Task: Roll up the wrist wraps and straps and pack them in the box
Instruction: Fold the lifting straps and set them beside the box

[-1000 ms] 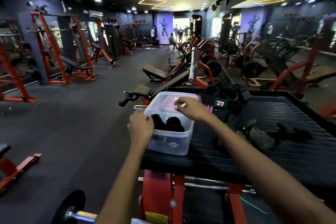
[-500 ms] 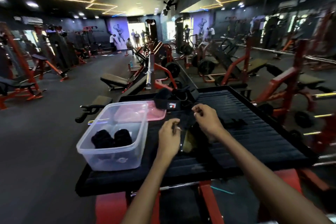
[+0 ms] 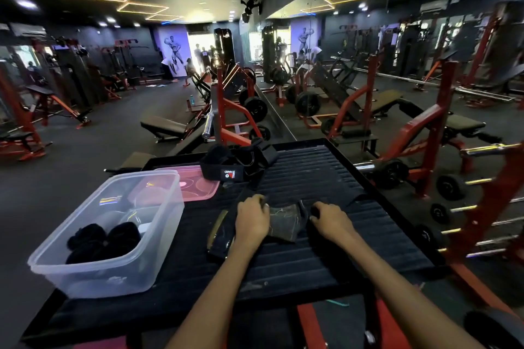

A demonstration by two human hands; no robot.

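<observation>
Several rolls packed: dark rolled wraps lie together in the near end of the clear box, perhaps three or four; the exact count is hard to read.
Box: stands open at the left edge of the black ribbed platform, much of it unfilled.
Lid: pink lid lies flat just behind the box, partly under the pile.
Flat strap: one dark strap with a pale edge lies unrolled just left of the left hand.
Left hand: left hand has curled fingers gripping one end of a worn grey-black wrap.
Right hand: right hand is curled on what looks like the other end of that wrap; the contact is partly hidden.
Pile behind: a heap of black wraps and straps, one with a red-and-white label, sits unrolled at the far side.
Progress: I judge it under halfway; the wrap in hand, the flat strap and the heap remain to be rolled and packed.
</observation>
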